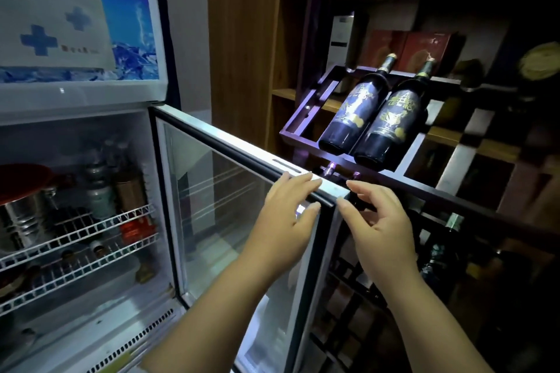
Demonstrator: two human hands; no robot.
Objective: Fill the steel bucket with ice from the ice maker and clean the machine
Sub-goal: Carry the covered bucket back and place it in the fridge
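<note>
With the glass door (242,191) swung wide toward me, I rest my left hand (285,206), fingers straight, on its top corner to steady it, my right hand (375,218) loose and empty beside it, while the steel bucket (21,215) stands upright, red-lidded, on the fridge's wire shelf (91,230).

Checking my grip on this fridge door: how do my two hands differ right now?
The left hand lies on the open glass fridge door's top corner, fingers straight over the frame; the right hand hovers beside that corner with fingers loosely curled, apparently not touching. The left is on the door's glass side, the right on its outer edge. Both are bare and hold nothing.
</note>
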